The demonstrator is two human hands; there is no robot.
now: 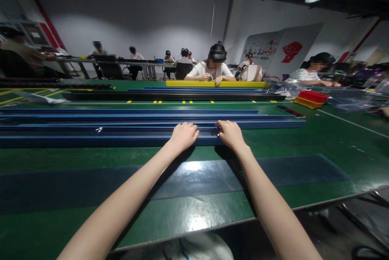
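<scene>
A long blue channel (136,141) lies nearest to me among several similar strips on the green table. My left hand (184,133) is closed over it, fingers curled on the channel's upper part. A short way to the right, my right hand (231,133) grips the same channel near its right end, thumb and fingers bent together. Small bright spots show by the right fingertips, too small to name. Just beyond my hands lie more blue strips (270,124), roughly parallel to it. Both palms are hidden from view.
A clear plastic sheet (200,177) lies flat between me and the channels. Farther off are a long black strip (170,96), a phone (290,111) and a red bin (311,99). Across the table, a person holds a yellow strip (194,84). The green table (304,142) ends close to me.
</scene>
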